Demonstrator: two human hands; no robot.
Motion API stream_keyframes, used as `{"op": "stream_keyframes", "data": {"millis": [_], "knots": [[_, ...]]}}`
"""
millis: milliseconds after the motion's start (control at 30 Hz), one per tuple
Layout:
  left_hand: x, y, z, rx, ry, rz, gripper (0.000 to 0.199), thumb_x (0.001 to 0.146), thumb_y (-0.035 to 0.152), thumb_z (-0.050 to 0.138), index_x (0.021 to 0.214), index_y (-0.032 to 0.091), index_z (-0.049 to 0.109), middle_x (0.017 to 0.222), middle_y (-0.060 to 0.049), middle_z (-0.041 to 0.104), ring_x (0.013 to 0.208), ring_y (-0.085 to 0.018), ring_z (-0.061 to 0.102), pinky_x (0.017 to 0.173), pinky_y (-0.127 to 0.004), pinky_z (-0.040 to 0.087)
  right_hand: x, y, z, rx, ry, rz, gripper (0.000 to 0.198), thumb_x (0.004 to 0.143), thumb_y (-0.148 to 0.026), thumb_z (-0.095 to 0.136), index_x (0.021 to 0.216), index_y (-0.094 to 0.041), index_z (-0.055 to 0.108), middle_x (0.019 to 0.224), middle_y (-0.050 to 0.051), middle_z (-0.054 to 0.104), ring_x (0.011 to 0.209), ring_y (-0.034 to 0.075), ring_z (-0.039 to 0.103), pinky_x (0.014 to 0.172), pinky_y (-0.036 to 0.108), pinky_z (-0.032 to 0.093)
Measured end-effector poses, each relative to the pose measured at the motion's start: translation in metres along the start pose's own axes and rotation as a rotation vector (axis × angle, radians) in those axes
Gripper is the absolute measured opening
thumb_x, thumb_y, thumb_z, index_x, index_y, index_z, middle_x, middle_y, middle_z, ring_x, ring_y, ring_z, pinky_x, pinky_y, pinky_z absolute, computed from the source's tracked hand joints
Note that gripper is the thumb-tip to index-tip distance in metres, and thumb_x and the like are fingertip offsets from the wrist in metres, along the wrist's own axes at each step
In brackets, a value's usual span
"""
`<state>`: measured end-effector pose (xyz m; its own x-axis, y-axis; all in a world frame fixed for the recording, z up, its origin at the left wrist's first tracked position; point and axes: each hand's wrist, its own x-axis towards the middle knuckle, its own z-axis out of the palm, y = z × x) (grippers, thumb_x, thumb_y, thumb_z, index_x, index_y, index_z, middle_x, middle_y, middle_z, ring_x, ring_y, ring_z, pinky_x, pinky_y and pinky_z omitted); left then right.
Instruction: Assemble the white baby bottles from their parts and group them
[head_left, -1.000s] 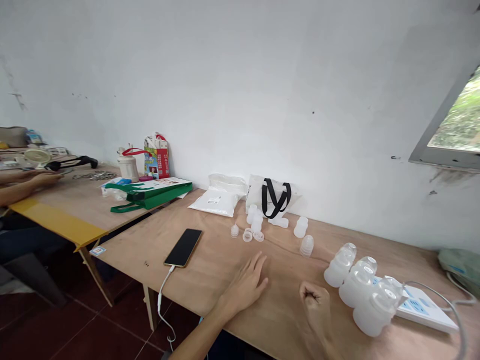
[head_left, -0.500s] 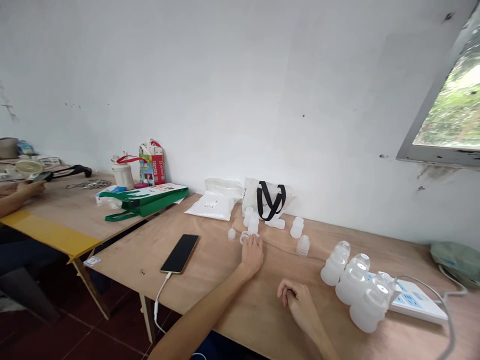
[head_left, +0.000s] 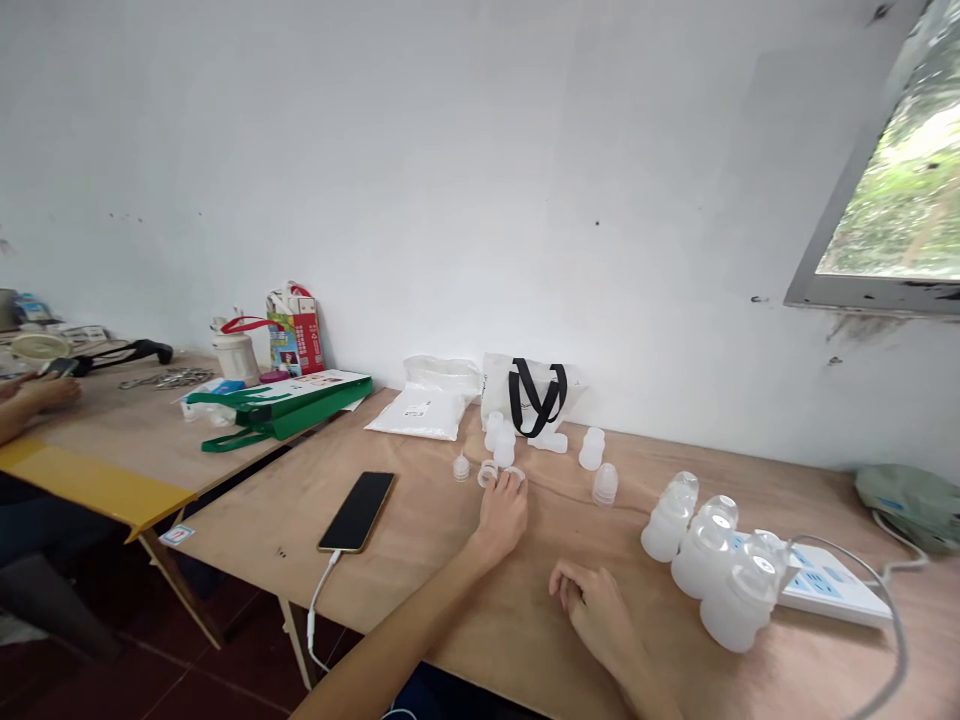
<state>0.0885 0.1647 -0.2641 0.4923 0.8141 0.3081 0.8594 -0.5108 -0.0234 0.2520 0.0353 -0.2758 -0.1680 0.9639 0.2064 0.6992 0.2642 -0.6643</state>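
My left hand [head_left: 503,510] reaches forward over the table, its bent fingertips down on a clear plastic ring [head_left: 514,472]. Just left of them lies a second ring [head_left: 487,472], and beyond that a small clear nipple [head_left: 461,467]. Two whitish bottle bodies [head_left: 504,448] stand behind the fingers. Nearer to me, my right hand [head_left: 592,600] rests with fingers loosely curled in; I see nothing in it. A clear dome cap [head_left: 604,484] and another bottle body [head_left: 592,449] are farther back. Three capped baby bottles [head_left: 711,548] stand to the right.
A charging phone [head_left: 358,511] lies left of my left arm. Against the wall are a white plastic packet [head_left: 417,413] and a bag with black handles [head_left: 496,385]. A power strip [head_left: 840,590] with its cable sits right. On the neighbouring table, a person's hand [head_left: 49,392] shows.
The view has shifted slightly. My left hand stays at the rings and my right hand remains curled on the table; the bottles stand as before.
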Motion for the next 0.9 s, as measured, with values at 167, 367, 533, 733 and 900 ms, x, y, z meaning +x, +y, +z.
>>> {"op": "stream_keyframes", "data": {"millis": [167,367,533,733,900], "knots": [[0.012,0.004,-0.006,-0.03,-0.025,-0.03,0.039,0.098,0.018,0.043,0.131,0.007,0.061,0.126,-0.021,0.06,0.122,-0.034,0.052,0.106,-0.052,0.037,0.0,0.002,0.001,-0.073,-0.019,-0.005,0.027,0.083,-0.01,0.036,0.077,-0.018,0.061,0.063,0.001,0.059,0.06,0.016,0.055,0.062,0.023,0.029],[-0.001,0.014,-0.015,-0.086,-0.066,0.003,0.032,0.099,0.019,0.044,0.12,0.01,0.067,0.125,-0.018,0.063,0.118,-0.033,0.057,0.103,-0.051,0.043,-0.001,0.005,0.0,-0.117,-0.028,-0.026,0.028,0.081,-0.01,0.037,0.078,-0.018,0.063,0.064,0.002,0.06,0.062,0.017,0.056,0.063,0.024,0.03],[-0.03,0.02,-0.025,-0.141,-0.113,0.043,0.027,0.099,0.017,0.046,0.111,0.019,0.07,0.114,-0.01,0.07,0.111,-0.028,0.062,0.1,-0.046,0.047,-0.001,0.005,-0.002,-0.121,-0.019,-0.042,0.028,0.08,-0.01,0.038,0.077,-0.018,0.064,0.064,0.002,0.062,0.062,0.017,0.058,0.064,0.024,0.032],[-0.058,0.016,-0.043,-0.155,-0.083,0.01,0.038,0.094,0.002,0.041,0.119,0.02,0.063,0.116,-0.009,0.07,0.112,-0.028,0.061,0.095,-0.044,0.047,-0.001,0.007,-0.004,-0.122,0.015,-0.045,0.03,0.084,-0.011,0.036,0.077,-0.018,0.064,0.064,0.003,0.062,0.062,0.017,0.06,0.064,0.024,0.033],[-0.079,0.018,-0.041,-0.172,-0.133,0.12,0.037,0.095,0.005,0.044,0.123,0.022,0.062,0.117,-0.007,0.069,0.114,-0.028,0.059,0.099,-0.046,0.046,-0.001,0.007,-0.002,-0.126,0.024,-0.055,0.028,0.083,-0.011,0.037,0.077,-0.018,0.063,0.065,0.003,0.062,0.063,0.017,0.059,0.065,0.024,0.034]]}}
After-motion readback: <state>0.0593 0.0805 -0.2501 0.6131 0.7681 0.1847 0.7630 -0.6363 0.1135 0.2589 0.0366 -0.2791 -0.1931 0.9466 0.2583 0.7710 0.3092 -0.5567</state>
